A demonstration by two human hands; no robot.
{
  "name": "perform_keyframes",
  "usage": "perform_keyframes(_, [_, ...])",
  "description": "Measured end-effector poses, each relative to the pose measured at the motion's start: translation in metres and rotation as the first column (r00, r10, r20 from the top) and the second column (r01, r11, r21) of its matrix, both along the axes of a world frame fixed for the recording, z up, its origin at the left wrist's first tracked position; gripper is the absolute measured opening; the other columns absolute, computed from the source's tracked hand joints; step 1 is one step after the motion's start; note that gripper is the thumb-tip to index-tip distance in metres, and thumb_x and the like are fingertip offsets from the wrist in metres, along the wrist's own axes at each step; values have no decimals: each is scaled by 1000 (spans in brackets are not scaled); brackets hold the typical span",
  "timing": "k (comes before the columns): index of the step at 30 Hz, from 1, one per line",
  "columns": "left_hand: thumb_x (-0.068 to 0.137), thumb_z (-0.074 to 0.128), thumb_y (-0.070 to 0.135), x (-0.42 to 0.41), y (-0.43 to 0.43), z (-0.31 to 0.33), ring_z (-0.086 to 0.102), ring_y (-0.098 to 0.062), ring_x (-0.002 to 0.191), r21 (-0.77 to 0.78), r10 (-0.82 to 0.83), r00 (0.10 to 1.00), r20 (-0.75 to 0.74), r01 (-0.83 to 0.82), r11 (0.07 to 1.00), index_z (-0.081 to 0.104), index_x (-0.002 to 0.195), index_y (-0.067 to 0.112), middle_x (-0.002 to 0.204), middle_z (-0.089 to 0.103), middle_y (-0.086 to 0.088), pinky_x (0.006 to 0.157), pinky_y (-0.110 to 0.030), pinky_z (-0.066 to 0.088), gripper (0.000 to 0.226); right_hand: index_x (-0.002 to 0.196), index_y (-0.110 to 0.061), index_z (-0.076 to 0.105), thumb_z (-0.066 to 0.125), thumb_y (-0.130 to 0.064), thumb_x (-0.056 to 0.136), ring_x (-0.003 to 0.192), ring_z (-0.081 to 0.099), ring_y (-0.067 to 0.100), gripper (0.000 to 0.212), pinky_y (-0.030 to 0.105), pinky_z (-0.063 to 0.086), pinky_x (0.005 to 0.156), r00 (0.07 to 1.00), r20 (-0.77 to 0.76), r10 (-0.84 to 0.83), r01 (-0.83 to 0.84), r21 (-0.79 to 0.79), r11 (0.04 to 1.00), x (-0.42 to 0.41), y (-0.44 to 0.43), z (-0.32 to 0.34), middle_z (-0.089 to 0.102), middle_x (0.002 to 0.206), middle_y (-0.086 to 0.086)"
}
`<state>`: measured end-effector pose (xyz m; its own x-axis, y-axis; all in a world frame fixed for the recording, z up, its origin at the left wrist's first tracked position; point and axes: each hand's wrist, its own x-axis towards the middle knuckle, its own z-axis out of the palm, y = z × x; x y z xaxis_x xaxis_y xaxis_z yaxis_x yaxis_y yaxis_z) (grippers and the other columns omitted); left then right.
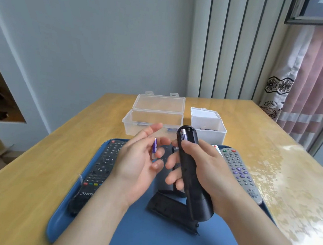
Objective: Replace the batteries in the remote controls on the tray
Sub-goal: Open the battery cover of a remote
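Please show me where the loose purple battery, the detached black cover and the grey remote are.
purple battery (154, 147): head view, middle of its purple body.
black cover (168, 209): head view, middle of its visible face.
grey remote (239, 171): head view, among its purple buttons.

head-worn view, facing forward-down, close over tray

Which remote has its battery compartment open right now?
The black remote in the right hand: a battery shows inside. The long remote and grey remote lie buttons-up.
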<state>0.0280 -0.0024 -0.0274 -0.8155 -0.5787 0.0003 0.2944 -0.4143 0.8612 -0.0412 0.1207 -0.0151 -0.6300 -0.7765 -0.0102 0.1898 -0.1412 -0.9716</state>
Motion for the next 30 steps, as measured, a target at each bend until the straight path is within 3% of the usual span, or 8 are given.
perform_keyframes(3, [96, 37, -6, 2, -3, -1, 53, -19, 63, 84, -106, 994, -10, 107, 991, 55, 124, 8, 86, 63, -14, 61, -27, 47, 36, 103, -4, 58, 42, -17, 103, 41, 55, 25, 21, 25, 43, 41, 999, -29, -24, 25, 13, 1000, -2, 0, -2, 64, 69, 16])
perform_keyframes(9, [92, 58, 8, 1, -1, -7, 70, -21, 90, -301, 53, 997, 63, -32, 953, 65, 106, 13, 94, 74, -6, 92, -37, 51, 17, 111, 2, 58, 50, -21, 99, 41, 49, 24, 27, 26, 39, 42, 990, 121, -65, 58, 60, 996, -7, 0, -5, 62, 70, 18])
perform_keyframes(13, [78, 66, 21, 1, 2, -4, 60, -12, 83, -166, 27, 999, -39, -33, 986, 74, 94, 19, 93, 71, 0, 76, -27, 48, 18, 108, -4, 59, 64, -15, 92, 56, 63, 20, 20, 24, 43, 41, 992, 128, -12, 8, 36, 999, -5, -1, -5, 74, 90, 16])
perform_keyframes(18, [82, 63, 15, -1, 15, -7, 48, -24, 68, -82, -115, 990, -85, 108, 991, 70, 102, 13, 90, 68, -11, 48, -30, 44, 21, 105, 0, 62, 70, -7, 86, 46, 60, 13, 22, 22, 43, 40, 998, 58, -25, 27, -31, 999, 0, -2, -7, 65, 68, 10])
perform_keyframes(20, [80, 69, 12, 0, 9, -7, 50, -27, 73, -206, -89, 993, -74, 72, 976, 71, 105, 13, 90, 67, -11, 55, -31, 50, 26, 109, 2, 60, 70, -7, 85, 42, 57, 12, 27, 21, 42, 40, 997, 49, -56, 57, -28, 998, -1, -1, -7, 64, 64, 8])
perform_keyframes(23, [72, 79, 14, 3, -8, -7, 57, -14, 84, -630, 83, 997, 12, -57, 774, 71, 112, 26, 96, 67, 3, 84, -27, 54, 42, 114, 1, 58, 72, -7, 84, 48, 60, 13, 34, 20, 42, 40, 991, 87, -101, 103, -30, 994, -4, 0, -7, 67, 66, 7])
perform_keyframes(27, [74, 81, 14, 4, -8, -6, 60, 2, 79, -848, 205, 977, 57, -61, 527, 63, 111, 44, 95, 63, 31, 76, -15, 50, 51, 114, -6, 60, 75, -10, 83, 69, 72, 14, 34, 23, 47, 45, 982, 82, -170, 169, 14, 986, -8, 0, -10, 76, 88, 10])
perform_keyframes(30, [75, 77, 31, 4, -10, -9, 58, 0, 102, -958, 279, 959, -52, -128, 259, 66, 118, 30, 111, 63, 21, 83, -19, 51, 44, 115, -5, 61, 74, -12, 84, 72, 71, 14, 34, 24, 49, 48, 984, 71, -161, 157, 66, 985, -10, 0, -12, 77, 92, 11])
